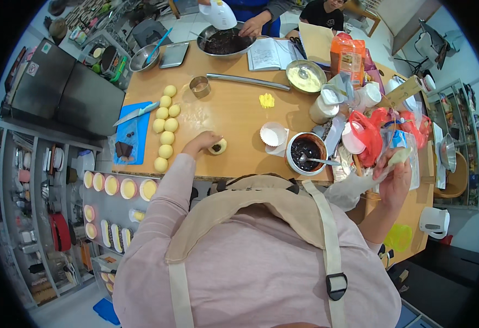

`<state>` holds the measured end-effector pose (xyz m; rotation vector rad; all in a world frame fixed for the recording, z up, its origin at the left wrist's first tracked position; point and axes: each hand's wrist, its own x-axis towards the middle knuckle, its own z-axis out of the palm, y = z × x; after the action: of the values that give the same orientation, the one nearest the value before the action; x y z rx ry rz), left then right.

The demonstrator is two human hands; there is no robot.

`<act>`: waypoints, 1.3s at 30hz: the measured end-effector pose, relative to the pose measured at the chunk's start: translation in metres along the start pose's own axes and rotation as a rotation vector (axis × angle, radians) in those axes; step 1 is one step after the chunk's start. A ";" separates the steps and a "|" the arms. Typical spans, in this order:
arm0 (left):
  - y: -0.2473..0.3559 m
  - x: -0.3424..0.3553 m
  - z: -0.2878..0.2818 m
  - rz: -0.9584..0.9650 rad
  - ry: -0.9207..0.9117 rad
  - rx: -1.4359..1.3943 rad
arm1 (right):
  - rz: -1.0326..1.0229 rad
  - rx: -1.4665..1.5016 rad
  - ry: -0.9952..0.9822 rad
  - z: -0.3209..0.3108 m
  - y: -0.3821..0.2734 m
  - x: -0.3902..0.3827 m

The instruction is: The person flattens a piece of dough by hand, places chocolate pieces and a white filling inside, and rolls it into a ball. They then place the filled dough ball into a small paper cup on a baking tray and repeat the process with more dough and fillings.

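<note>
My left hand (201, 143), fingers curled, grips a pale dough piece (217, 146) with dark filling at its centre, on the wooden table. A staggered column of several yellow dough balls (168, 123) lies to its left. My right hand (392, 172), at the table's right side, is closed on crumpled translucent plastic (351, 188), perhaps a glove or bag, with a pale end above the fingers. Between my hands are paper cups (273, 135) and a tub of dark filling (305, 147) with a spoon. A yellow lump (266, 100) and a metal ring (200, 87) lie beyond.
A blue board (133, 117) with a knife is at left, above tray tarts (111, 185). A person (256, 22) works a mixer over a bowl (223, 46); another (321, 16) sits behind. Red bags (368, 136), containers and a cream bowl (305, 76) crowd the right.
</note>
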<state>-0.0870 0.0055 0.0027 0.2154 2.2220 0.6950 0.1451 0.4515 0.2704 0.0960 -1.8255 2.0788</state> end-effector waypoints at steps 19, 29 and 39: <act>-0.036 -0.008 0.020 -0.120 0.162 -0.895 | 0.015 0.062 -0.001 -0.009 -0.011 0.003; -0.033 -0.025 0.015 0.221 0.037 -2.006 | 0.017 0.030 -0.137 0.004 -0.007 0.025; 0.083 -0.099 -0.007 0.569 -0.141 -2.089 | 0.279 -0.079 -0.318 0.082 0.002 0.036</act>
<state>-0.0298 0.0361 0.1148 -0.2042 0.3642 2.6205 0.0952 0.3807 0.2924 0.1683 -2.2182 2.2801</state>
